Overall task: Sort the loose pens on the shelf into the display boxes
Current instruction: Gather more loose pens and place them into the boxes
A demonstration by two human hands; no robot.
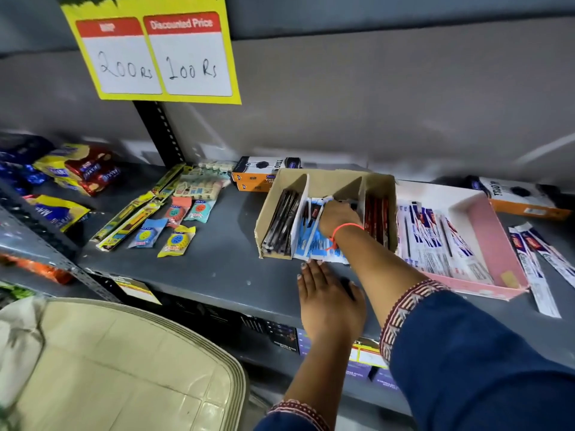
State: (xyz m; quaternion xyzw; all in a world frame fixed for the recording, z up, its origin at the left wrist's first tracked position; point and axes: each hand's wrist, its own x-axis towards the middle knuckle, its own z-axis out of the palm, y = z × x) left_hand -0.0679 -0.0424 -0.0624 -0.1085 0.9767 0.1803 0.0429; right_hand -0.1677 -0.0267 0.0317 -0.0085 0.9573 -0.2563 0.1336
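Price sign [149, 54]: "Discounted Price", "200 Rs", "100 Rs".

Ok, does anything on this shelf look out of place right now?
Yes: two packaged pens lie loose on the shelf, right of the pink box. Blue packets overhang the cardboard divider box.

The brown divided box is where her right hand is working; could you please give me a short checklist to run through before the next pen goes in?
1. Brown divided box sits flat on the shelf: ok.
2. Left hand flat on the shelf at the box front: ok.
3. Right hand inside the middle compartment with the blue packs: ok.
4. Blue packs fully inside: not ok, they overhang the front.
5. Loose pens right of the pink box sorted: not ok.
6. Right fingers' grip: cannot tell.
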